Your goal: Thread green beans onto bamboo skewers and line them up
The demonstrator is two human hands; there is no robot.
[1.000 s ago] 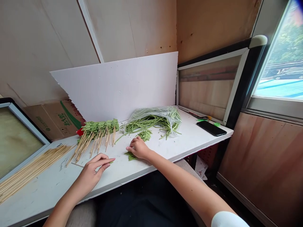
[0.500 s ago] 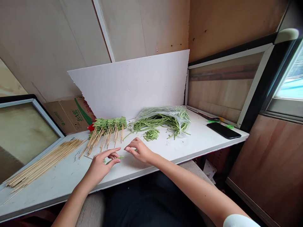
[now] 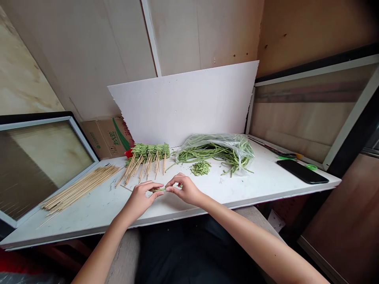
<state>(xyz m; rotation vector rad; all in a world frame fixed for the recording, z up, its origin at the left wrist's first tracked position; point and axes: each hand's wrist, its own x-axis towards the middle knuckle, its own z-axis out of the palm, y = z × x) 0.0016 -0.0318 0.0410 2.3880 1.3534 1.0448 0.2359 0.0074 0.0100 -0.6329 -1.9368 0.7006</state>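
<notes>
Above the front part of the white table [image 3: 225,193], my left hand [image 3: 143,198] pinches a thin green bean [image 3: 159,189] between thumb and fingers. My right hand [image 3: 187,191] has come up against it, thumb and forefinger closed at the bean's right end. A bit of green also shows inside the curl of my right fingers. Behind my left hand lies a stack of skewered beans [image 3: 150,150], with wooden stick ends pointing forward. Beyond my right hand is a small heap of short bean pieces [image 3: 200,168].
Long beans [image 3: 207,152] spill from a clear plastic bag [image 3: 219,139] at the back. Bare wooden skewers [image 3: 84,187] lie in a bundle on the left. A black phone [image 3: 302,171] rests on the right, beside a green tape ring [image 3: 311,167]. A white board [image 3: 183,106] stands behind.
My hands, apart before, have come together at the bean. The camera view has swung left, so the scene sits farther right.
</notes>
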